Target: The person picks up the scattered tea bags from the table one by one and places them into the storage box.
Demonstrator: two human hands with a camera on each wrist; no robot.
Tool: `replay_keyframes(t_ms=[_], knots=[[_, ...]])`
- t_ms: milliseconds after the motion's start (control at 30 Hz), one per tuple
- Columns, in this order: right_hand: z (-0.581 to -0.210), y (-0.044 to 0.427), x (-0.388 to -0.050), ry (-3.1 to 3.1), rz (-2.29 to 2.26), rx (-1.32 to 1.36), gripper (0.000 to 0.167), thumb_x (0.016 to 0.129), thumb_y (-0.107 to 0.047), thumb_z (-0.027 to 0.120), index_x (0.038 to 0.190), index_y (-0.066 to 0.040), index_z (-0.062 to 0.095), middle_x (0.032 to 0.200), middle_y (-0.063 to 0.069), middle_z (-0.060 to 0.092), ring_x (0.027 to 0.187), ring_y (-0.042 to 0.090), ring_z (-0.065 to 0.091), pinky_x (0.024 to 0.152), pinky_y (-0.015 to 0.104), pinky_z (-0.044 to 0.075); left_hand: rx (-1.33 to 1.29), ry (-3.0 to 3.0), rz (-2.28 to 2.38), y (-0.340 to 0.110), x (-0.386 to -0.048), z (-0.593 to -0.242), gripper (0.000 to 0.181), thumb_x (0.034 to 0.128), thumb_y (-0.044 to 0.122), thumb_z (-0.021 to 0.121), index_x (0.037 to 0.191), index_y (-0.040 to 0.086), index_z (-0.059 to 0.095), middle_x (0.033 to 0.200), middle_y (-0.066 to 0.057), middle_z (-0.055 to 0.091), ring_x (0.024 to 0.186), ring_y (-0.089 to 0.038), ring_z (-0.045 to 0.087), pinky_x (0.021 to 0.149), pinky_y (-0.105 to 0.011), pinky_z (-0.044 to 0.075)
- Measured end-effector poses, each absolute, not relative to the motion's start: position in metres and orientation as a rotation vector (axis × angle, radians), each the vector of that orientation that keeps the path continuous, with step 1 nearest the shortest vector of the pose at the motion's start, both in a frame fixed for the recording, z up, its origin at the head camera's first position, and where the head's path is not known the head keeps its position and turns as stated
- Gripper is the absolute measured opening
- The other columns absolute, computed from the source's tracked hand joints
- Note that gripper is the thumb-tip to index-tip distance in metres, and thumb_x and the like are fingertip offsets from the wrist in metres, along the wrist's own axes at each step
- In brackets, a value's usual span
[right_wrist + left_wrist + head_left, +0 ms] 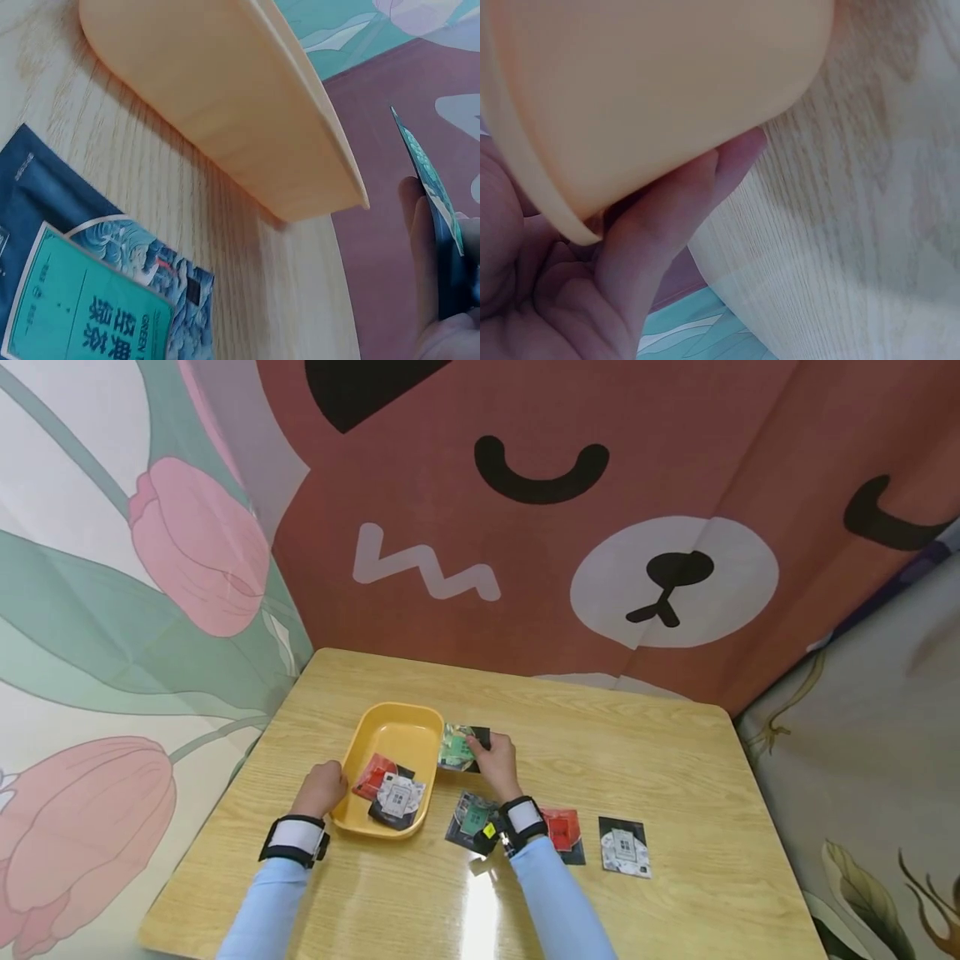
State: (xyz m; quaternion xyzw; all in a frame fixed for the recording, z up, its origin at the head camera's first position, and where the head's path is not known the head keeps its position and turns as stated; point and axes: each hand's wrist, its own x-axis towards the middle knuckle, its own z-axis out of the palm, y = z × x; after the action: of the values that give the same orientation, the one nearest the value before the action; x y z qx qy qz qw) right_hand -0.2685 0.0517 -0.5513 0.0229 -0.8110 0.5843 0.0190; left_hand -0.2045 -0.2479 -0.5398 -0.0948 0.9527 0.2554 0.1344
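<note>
One held packet point(454, 748) seemingly points lengthwise toward the tray point(405, 735).

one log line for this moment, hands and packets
left hand: grips tray; right hand: pinches green packet; in tray: red packet, white packet; on table: second green packet, second red packet, second white packet

From the head, most of the table point(675, 760) is seen from up high, facing forward and down. From the left wrist, the yellow tray point(660, 90) is seen very close, beside the left hand point(622, 255). From the right wrist, the tray's other side is seen at a slant, with a green-label packet point(82, 300) near. The tray is shared by all three views.
</note>
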Motion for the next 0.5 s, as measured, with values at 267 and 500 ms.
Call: replay_keyframes(t_ms=[267,500], knots=[[-0.543,0.043,-0.268,-2.528,1.831,0.076,0.031,0.101,-0.012,0.071,0.073,-0.002,0.063,0.064,-0.004,0.053,0.06,0.011,0.047,0.056,0.024,0.037,-0.271,2.76,0.739,-0.249,-0.205,-0.541,0.021,0.1037,0.002,0.051,0.105,-0.016,0.061,0.081,-0.016,0.06,0.07,-0.025,0.059,0.061,-0.032,0.049],[-0.538,0.03,-0.264,-2.536,1.872,0.119,0.033,0.102,-0.012,0.069,0.071,-0.005,0.058,0.062,-0.004,0.048,0.058,0.011,0.044,0.056,0.024,0.035,-0.296,2.729,0.742,-0.248,-0.207,-0.541,0.023,0.1046,0.003,0.049,0.108,-0.017,0.061,0.082,-0.017,0.061,0.071,-0.025,0.06,0.062,-0.031,0.049]])
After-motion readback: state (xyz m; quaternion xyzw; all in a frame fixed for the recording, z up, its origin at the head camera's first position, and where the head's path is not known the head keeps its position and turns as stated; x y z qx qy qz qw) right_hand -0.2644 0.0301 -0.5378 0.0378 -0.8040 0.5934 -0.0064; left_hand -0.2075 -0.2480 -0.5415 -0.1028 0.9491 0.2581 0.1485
